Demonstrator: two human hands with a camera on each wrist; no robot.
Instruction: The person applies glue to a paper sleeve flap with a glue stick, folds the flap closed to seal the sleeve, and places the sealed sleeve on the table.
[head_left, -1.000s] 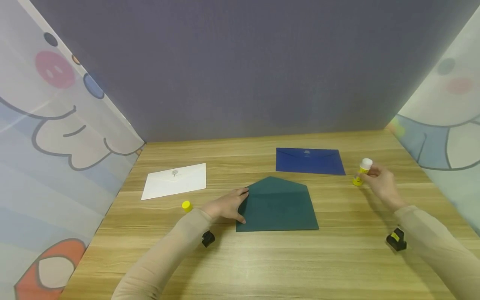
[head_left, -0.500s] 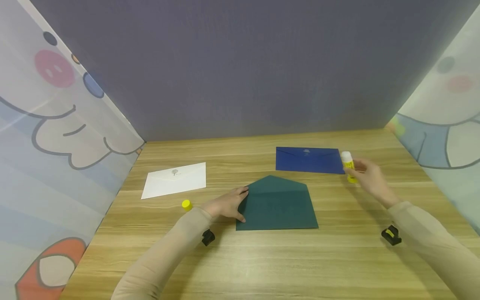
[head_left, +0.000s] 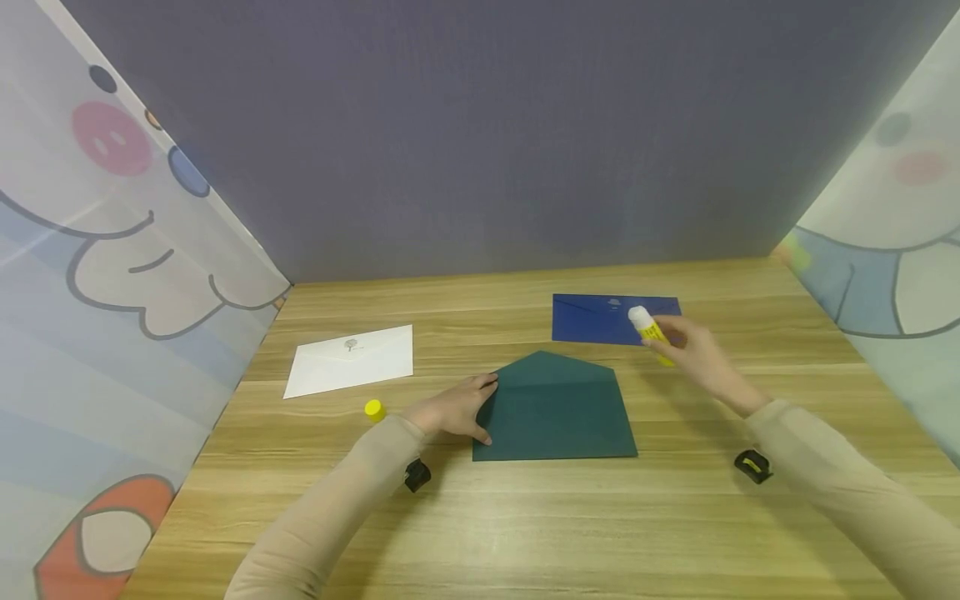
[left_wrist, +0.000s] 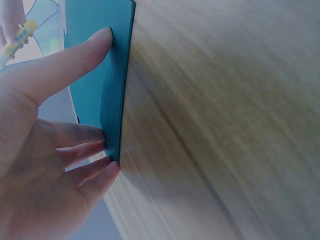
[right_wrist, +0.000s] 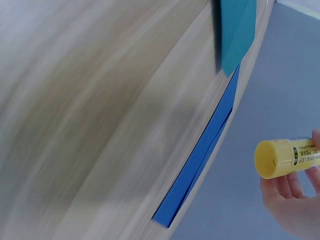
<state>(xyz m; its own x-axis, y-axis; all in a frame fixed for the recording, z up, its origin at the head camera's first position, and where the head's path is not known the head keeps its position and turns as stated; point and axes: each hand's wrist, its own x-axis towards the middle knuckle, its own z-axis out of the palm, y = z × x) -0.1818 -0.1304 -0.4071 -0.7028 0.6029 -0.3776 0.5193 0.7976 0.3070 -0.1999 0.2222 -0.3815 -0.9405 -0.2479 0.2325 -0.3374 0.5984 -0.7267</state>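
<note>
The person's left hand (head_left: 453, 410) rests, fingers spread, on the left edge of a dark teal paper envelope (head_left: 558, 419) lying on the wood-grain counter (head_left: 540, 533). The right hand (head_left: 702, 359) has its fingers curled round a tilted yellow plastic glue stick (head_left: 646, 323) (white end uppermost), held off the counter near a deep-blue paper envelope (head_left: 588, 319). To the left I spot a white paper envelope (head_left: 348, 365) and a round yellow cap (head_left: 374, 410).
</note>
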